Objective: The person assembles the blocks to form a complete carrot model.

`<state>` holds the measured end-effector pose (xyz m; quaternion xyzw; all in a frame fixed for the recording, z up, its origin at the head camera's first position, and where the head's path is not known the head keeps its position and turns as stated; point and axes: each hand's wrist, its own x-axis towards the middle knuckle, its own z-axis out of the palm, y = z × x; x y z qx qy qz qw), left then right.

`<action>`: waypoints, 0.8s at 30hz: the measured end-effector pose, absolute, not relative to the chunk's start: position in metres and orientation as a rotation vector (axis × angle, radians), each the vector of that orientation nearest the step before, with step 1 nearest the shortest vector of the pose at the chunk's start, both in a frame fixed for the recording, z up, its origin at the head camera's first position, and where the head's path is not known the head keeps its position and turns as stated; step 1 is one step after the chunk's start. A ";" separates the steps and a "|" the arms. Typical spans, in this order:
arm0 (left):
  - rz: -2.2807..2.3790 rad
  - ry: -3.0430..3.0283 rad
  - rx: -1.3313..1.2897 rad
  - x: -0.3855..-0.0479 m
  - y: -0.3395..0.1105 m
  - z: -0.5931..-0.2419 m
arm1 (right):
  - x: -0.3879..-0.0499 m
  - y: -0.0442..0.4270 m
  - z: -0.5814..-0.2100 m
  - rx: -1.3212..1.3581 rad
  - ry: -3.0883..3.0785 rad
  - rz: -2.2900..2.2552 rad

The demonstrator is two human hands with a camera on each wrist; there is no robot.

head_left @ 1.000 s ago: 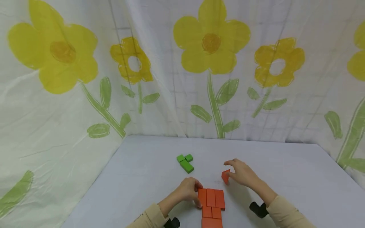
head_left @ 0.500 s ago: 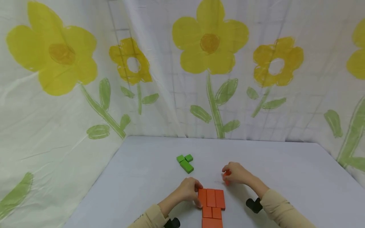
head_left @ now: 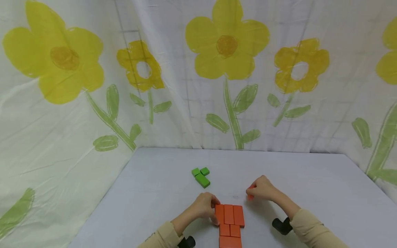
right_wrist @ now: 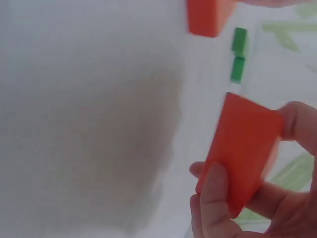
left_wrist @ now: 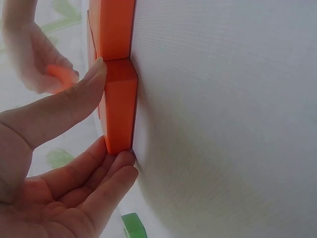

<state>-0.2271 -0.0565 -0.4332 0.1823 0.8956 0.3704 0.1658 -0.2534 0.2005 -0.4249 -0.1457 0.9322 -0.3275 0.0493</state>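
Note:
Several flat red wooden blocks (head_left: 230, 230) lie edge to edge on the white table, running down to the frame's bottom. At their far left corner my left hand (head_left: 203, 207) holds the end block (left_wrist: 121, 111), thumb on its near part and fingertips against its far end. To the right of this group, my right hand (head_left: 264, 188) pinches a separate red block (right_wrist: 245, 146) between thumb and fingers. That block is tilted and apart from the others. Much of it is covered by the hand in the head view, while the right wrist view shows its broad face.
Three green blocks (head_left: 203, 180) lie together farther back, left of centre. A white curtain with yellow flowers (head_left: 227, 46) hangs behind and to the left of the white table (head_left: 155, 179). Each wrist carries a black camera (head_left: 281, 226).
My right hand has closed its fingers around the loose red block and turned it, ending slightly to the right. The left hand stays at the end block.

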 end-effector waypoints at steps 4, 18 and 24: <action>1.052 2.550 0.524 -0.227 -0.057 -0.433 | -0.251 0.198 -0.419 -0.239 2.694 -1.183; 1.068 2.540 0.523 -0.226 -0.056 -0.431 | -0.243 0.196 -0.422 -0.281 2.736 -1.113; 1.063 2.540 0.523 -0.226 -0.057 -0.430 | -0.243 0.198 -0.426 -0.288 2.702 -1.168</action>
